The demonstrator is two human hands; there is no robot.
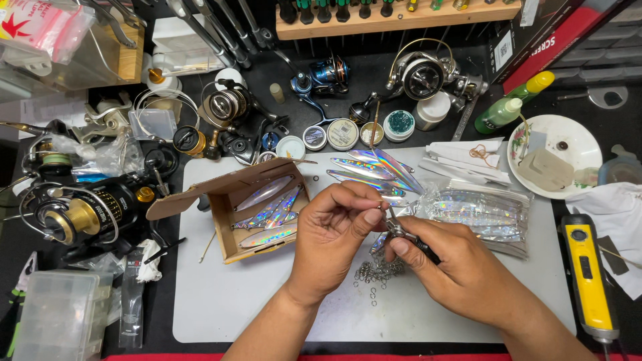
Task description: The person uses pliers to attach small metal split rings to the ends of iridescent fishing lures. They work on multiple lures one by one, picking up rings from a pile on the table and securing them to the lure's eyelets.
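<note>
Glossy holographic lures (374, 168), cardboard box (231, 200)

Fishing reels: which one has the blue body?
The blue reel at top centre, below the wooden tool rack. The other reels are black, gold or silver.

Small dark-handled pliers (404, 235), tilted, above heap of split rings (378, 273).

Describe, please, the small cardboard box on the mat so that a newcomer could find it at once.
Start at the pale grey mat in the middle of the bench. On its upper left part, left of the left hand, sits the open brown cardboard box. It alone holds shiny holographic lures, its flap raised.
</note>
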